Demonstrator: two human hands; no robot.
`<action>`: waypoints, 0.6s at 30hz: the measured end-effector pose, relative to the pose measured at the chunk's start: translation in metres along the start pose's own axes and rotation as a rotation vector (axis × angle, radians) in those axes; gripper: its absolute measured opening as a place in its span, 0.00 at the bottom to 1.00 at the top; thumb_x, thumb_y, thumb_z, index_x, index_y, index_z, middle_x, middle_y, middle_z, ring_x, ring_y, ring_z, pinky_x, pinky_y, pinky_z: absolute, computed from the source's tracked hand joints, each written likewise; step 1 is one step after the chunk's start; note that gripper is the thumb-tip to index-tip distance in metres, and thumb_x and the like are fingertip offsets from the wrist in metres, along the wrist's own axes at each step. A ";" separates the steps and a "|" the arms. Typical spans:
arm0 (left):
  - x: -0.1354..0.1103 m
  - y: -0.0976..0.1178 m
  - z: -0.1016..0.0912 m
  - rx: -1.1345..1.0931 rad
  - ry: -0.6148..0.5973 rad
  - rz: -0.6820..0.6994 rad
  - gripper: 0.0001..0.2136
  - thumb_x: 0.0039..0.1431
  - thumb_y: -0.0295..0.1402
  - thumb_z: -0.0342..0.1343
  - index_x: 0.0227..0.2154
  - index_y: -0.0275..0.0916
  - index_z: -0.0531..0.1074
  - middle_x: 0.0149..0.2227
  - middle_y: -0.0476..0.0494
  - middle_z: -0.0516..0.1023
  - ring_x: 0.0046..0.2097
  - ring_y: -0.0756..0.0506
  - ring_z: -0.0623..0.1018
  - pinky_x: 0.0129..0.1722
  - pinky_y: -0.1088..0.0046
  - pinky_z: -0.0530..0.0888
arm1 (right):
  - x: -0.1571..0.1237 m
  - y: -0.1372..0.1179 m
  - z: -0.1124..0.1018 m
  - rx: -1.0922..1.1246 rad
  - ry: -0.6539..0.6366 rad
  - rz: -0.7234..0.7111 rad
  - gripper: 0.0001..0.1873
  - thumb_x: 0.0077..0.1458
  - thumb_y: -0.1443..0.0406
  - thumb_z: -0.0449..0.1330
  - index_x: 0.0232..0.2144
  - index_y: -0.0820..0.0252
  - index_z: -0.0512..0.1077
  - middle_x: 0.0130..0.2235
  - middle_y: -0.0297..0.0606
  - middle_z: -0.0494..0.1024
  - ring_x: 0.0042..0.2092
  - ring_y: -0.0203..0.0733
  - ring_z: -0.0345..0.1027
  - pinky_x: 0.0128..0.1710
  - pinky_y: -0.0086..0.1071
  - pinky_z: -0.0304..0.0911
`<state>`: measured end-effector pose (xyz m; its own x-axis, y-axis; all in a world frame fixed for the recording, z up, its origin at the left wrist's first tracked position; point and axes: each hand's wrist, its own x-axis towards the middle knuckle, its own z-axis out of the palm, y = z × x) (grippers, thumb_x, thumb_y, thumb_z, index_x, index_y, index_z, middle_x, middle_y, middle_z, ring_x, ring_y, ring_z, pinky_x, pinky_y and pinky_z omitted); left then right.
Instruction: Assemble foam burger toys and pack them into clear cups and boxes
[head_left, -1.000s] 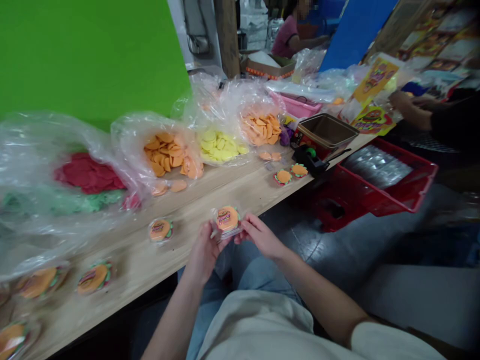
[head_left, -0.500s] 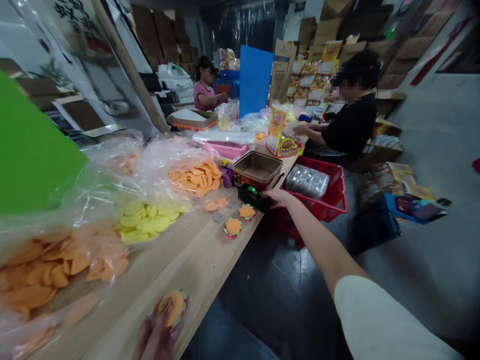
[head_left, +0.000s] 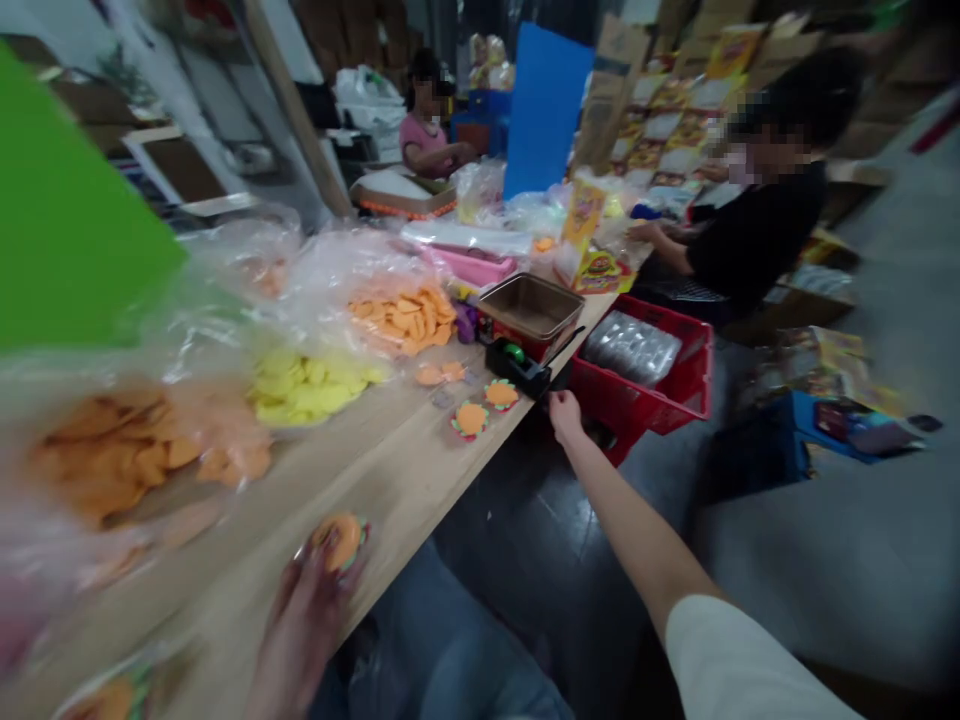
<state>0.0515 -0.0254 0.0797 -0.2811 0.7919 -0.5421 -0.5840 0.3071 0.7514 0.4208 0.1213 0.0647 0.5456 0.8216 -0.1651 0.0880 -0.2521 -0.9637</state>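
My left hand [head_left: 304,615] is at the near edge of the wooden table [head_left: 390,480], its fingers closed on a small wrapped burger-shaped toy [head_left: 339,540] that rests on the tabletop. My right arm stretches far forward. My right hand [head_left: 564,415] hangs just off the table's edge, right beside a black tape dispenser [head_left: 517,365]. Its fingers point away from me and are blurred, so their grip is unclear. Two more burger toys [head_left: 471,418] lie on the table near the dispenser.
Clear bags of orange discs [head_left: 401,318], yellow discs [head_left: 304,385] and more orange discs [head_left: 112,450] line the table's back. A brown tin tray [head_left: 531,305] and a red crate [head_left: 645,370] of clear packs stand ahead. Two seated people work beyond.
My right hand left the burger toy, reached to the tape dispenser, then drew back slightly off the table edge. My left hand kept the toy and lowered it to the tabletop. The view swung right.
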 end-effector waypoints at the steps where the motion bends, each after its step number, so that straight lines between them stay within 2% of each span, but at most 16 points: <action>1: -0.007 0.002 0.002 -0.037 -0.016 0.013 0.17 0.42 0.35 0.65 0.37 0.42 0.72 0.46 0.48 0.75 0.48 0.42 0.74 0.44 0.68 0.74 | -0.019 0.004 0.009 -0.003 -0.010 -0.013 0.09 0.49 0.60 0.51 0.27 0.60 0.63 0.27 0.35 0.68 0.32 0.38 0.64 0.33 0.31 0.64; 2: -0.015 0.003 0.005 -0.065 -0.048 0.031 0.15 0.44 0.34 0.63 0.38 0.42 0.71 0.46 0.49 0.75 0.48 0.43 0.74 0.44 0.69 0.74 | -0.042 0.006 0.018 -0.003 -0.040 -0.024 0.10 0.49 0.58 0.50 0.29 0.60 0.63 0.27 0.35 0.68 0.31 0.37 0.64 0.32 0.31 0.64; 4: -0.029 0.007 0.010 -0.111 -0.089 0.082 0.13 0.46 0.33 0.62 0.37 0.43 0.70 0.45 0.50 0.75 0.46 0.45 0.75 0.43 0.68 0.74 | -0.098 0.007 0.040 0.013 -0.210 -0.044 0.13 0.49 0.56 0.52 0.30 0.59 0.65 0.26 0.33 0.68 0.28 0.36 0.63 0.30 0.30 0.63; 5: -0.036 0.009 0.012 -0.120 -0.089 0.111 0.13 0.47 0.33 0.62 0.38 0.43 0.70 0.45 0.50 0.75 0.45 0.46 0.75 0.42 0.69 0.74 | -0.130 0.004 0.049 0.027 -0.336 -0.054 0.13 0.48 0.55 0.54 0.31 0.59 0.67 0.25 0.32 0.68 0.27 0.36 0.63 0.28 0.30 0.63; 7: -0.049 0.013 0.016 -0.131 -0.075 0.166 0.13 0.48 0.33 0.61 0.38 0.43 0.69 0.44 0.49 0.75 0.43 0.48 0.76 0.40 0.71 0.73 | -0.191 -0.005 0.067 0.084 -0.683 -0.098 0.13 0.49 0.56 0.56 0.35 0.58 0.70 0.25 0.33 0.70 0.26 0.36 0.64 0.27 0.31 0.63; 9: -0.060 0.016 0.015 -0.133 -0.069 0.213 0.13 0.49 0.33 0.60 0.39 0.42 0.69 0.43 0.48 0.75 0.41 0.49 0.76 0.39 0.73 0.73 | -0.240 -0.017 0.080 0.132 -0.894 -0.176 0.20 0.51 0.59 0.56 0.47 0.55 0.66 0.27 0.32 0.72 0.27 0.35 0.65 0.29 0.31 0.64; 12: -0.075 0.021 0.006 -0.139 -0.063 0.292 0.12 0.49 0.33 0.59 0.39 0.43 0.68 0.42 0.48 0.74 0.41 0.49 0.75 0.40 0.73 0.72 | -0.278 -0.029 0.095 0.145 -0.964 -0.263 0.29 0.52 0.61 0.56 0.56 0.52 0.55 0.27 0.31 0.72 0.28 0.35 0.65 0.32 0.30 0.63; 15: -0.085 0.026 -0.007 -0.141 -0.049 0.334 0.13 0.49 0.32 0.59 0.39 0.43 0.68 0.42 0.49 0.74 0.41 0.49 0.75 0.41 0.73 0.71 | -0.286 -0.032 0.103 0.115 -0.947 -0.310 0.29 0.52 0.62 0.56 0.56 0.53 0.55 0.27 0.30 0.71 0.29 0.35 0.64 0.32 0.30 0.62; 18: -0.093 0.029 -0.016 -0.131 -0.042 0.347 0.12 0.50 0.33 0.59 0.39 0.43 0.68 0.42 0.49 0.73 0.41 0.49 0.74 0.41 0.73 0.71 | -0.292 -0.032 0.108 0.104 -0.957 -0.295 0.30 0.52 0.62 0.57 0.56 0.54 0.54 0.26 0.29 0.70 0.27 0.35 0.63 0.31 0.30 0.62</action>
<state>0.0485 -0.0987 0.1459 -0.4497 0.8588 -0.2456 -0.5528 -0.0516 0.8317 0.1685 -0.0556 0.1206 -0.3889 0.9209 0.0278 0.0140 0.0361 -0.9993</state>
